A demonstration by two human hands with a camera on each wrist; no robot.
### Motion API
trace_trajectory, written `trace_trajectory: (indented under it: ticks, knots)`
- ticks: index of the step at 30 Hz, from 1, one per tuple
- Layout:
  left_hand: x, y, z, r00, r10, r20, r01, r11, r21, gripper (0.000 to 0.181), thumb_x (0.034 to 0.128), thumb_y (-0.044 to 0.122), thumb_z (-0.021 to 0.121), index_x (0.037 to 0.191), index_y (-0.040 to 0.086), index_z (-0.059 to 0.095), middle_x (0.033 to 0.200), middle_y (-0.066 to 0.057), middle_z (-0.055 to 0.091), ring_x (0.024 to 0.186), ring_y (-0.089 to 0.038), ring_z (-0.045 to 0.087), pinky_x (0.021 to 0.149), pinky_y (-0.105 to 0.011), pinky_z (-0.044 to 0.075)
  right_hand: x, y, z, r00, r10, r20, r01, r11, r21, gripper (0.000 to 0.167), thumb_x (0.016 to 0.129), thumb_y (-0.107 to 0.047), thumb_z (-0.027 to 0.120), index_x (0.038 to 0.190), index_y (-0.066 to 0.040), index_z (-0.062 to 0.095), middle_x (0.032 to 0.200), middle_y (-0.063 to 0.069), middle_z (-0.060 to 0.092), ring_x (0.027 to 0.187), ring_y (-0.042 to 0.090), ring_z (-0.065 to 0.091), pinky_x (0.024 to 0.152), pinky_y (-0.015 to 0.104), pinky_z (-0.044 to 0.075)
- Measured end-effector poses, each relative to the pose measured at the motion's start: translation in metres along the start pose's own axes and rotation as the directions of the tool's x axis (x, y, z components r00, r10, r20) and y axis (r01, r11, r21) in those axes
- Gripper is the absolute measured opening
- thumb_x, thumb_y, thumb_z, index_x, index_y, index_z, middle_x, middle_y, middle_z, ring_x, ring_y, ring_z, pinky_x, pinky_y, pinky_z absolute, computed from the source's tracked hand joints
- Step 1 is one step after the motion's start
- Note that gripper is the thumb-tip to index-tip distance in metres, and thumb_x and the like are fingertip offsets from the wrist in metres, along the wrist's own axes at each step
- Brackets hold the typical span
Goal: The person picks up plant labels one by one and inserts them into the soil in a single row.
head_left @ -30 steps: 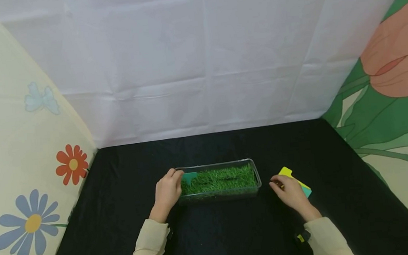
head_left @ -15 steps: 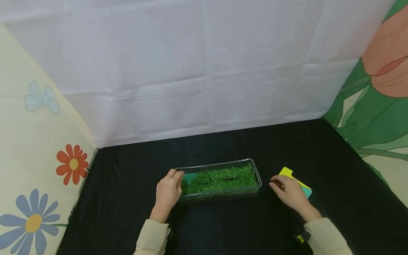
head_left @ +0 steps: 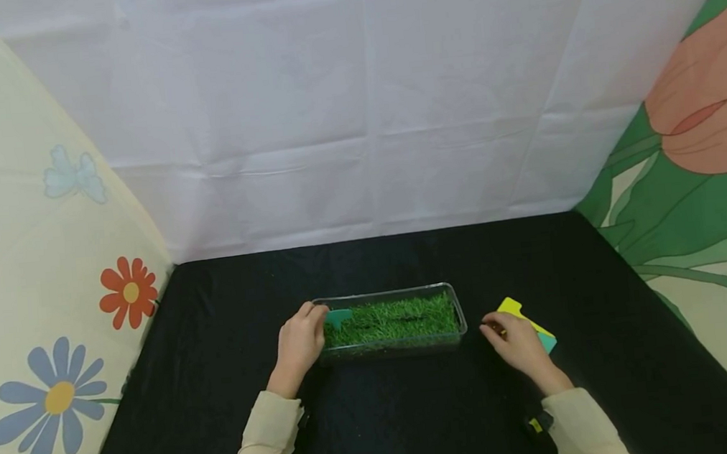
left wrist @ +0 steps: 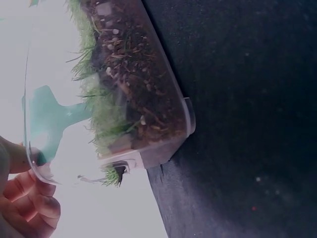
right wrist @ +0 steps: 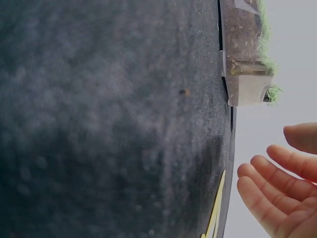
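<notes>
Pale panel (head_left: 21, 250), well left of the clear container (head_left: 390, 348): printed flowers, orange-red and blue. Left hand (head_left: 298, 339), at the container's left end: thumb and fingers pinch one teal tag (head_left: 339, 317), its narrow stem reaching down to the grass (head_left: 404, 316). Clear container, on the black-covered counter (head_left: 406, 418): dark soil (left wrist: 143, 94) under the grass. Right hand (head_left: 518, 343), right of the container: fingers loosely curved, thumb apart. Yellow tag (head_left: 510, 306) and turquoise tag (head_left: 547, 341), right of the container: partly hidden by the right hand.
</notes>
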State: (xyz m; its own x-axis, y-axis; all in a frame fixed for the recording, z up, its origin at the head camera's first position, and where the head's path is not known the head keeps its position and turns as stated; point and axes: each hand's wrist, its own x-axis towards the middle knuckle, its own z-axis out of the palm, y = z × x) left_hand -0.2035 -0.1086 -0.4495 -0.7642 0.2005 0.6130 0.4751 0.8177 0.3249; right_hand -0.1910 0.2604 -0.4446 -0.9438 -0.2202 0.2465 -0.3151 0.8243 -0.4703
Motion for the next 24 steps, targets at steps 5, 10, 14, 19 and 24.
trace_trajectory:
  ticks: [5, 10, 14, 19, 24]
  knots:
    - [0.001, 0.0, -0.003, 1.0, 0.01, 0.01, -0.01, 1.0, 0.006, 0.006, 0.0813, 0.002, 0.066, 0.087, 0.005, 0.068, 0.073, -0.005, 0.054, 0.045, -0.012, 0.045, 0.037, -0.022, 0.035, 0.0, 0.0, -0.001, 1.0, 0.009, 0.008, -0.01, 1.0, 0.008, 0.011, 0.085, -0.005, 0.062, 0.092, 0.002, 0.064, 0.082, 0.008, 0.062, 0.07, 0.019, 0.056, 0.061, 0.037, 0.048]
    - [0.003, 0.0, -0.007, 1.0, 0.009, 0.019, -0.009, 1.0, 0.014, 0.01, 0.0796, 0.003, 0.068, 0.089, 0.005, 0.067, 0.073, -0.005, 0.053, 0.045, -0.012, 0.043, 0.038, -0.022, 0.033, 0.0, -0.001, -0.002, 1.0, 0.021, 0.013, -0.021, 1.0, 0.012, 0.011, 0.085, -0.006, 0.062, 0.093, 0.002, 0.064, 0.082, 0.008, 0.062, 0.07, 0.019, 0.057, 0.061, 0.037, 0.048]
    - [0.004, 0.001, -0.01, 1.0, 0.004, 0.024, -0.005, 1.0, 0.025, 0.015, 0.0788, 0.005, 0.069, 0.093, 0.006, 0.065, 0.074, -0.005, 0.052, 0.044, -0.01, 0.04, 0.038, -0.021, 0.031, -0.001, -0.001, -0.002, 1.0, 0.021, 0.014, -0.021, 1.0, 0.009, 0.011, 0.085, -0.006, 0.062, 0.093, 0.002, 0.064, 0.082, 0.008, 0.062, 0.07, 0.019, 0.057, 0.061, 0.037, 0.048]
    - [0.002, 0.001, -0.016, 1.0, 0.005, -0.011, -0.005, 1.0, 0.001, 0.016, 0.0796, 0.005, 0.068, 0.096, 0.005, 0.066, 0.074, -0.005, 0.053, 0.045, -0.008, 0.04, 0.038, -0.02, 0.031, -0.002, 0.0, -0.002, 1.0, 0.015, 0.01, -0.015, 1.0, 0.004, 0.011, 0.085, -0.005, 0.062, 0.092, 0.002, 0.064, 0.081, 0.008, 0.061, 0.07, 0.019, 0.057, 0.06, 0.037, 0.048]
    - [-0.002, -0.003, -0.023, 0.997, -0.007, -0.071, 0.005, 1.0, -0.029, 0.015, 0.0788, 0.002, 0.067, 0.094, 0.003, 0.066, 0.072, -0.003, 0.052, 0.048, -0.009, 0.043, 0.04, -0.021, 0.034, -0.001, 0.001, -0.002, 1.0, 0.015, 0.007, -0.015, 1.0, 0.006, 0.01, 0.085, -0.005, 0.062, 0.092, 0.002, 0.064, 0.081, 0.007, 0.062, 0.069, 0.019, 0.057, 0.06, 0.036, 0.048]
